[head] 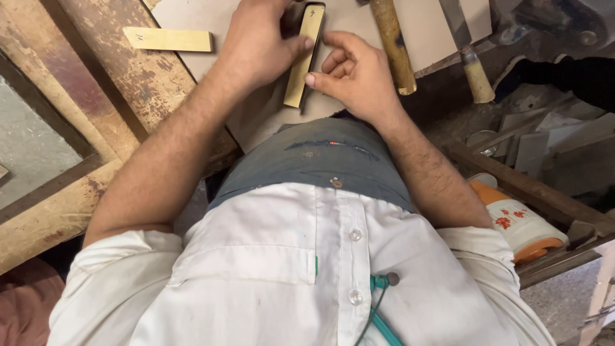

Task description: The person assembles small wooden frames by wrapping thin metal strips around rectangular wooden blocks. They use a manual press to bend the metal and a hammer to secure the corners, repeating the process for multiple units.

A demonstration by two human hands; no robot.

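A narrow pale wooden strip (300, 70) lies lengthwise on a flat brown board (423, 25) in front of me. My left hand (256, 41) presses on the strip's left side, thumb against its edge. My right hand (355, 70) touches the strip's right edge with curled fingers, the thumb near its lower end. Both hands hold the strip in place between them. My white shirt and dark apron fill the lower half of the view.
A second pale wooden strip (168, 40) lies at the upper left on worn wooden planks (122, 70). A wooden tool handle (392, 48) and a chisel-like tool (473, 67) rest at the upper right. A white and orange jug (525, 227) stands low right beside scrap pieces.
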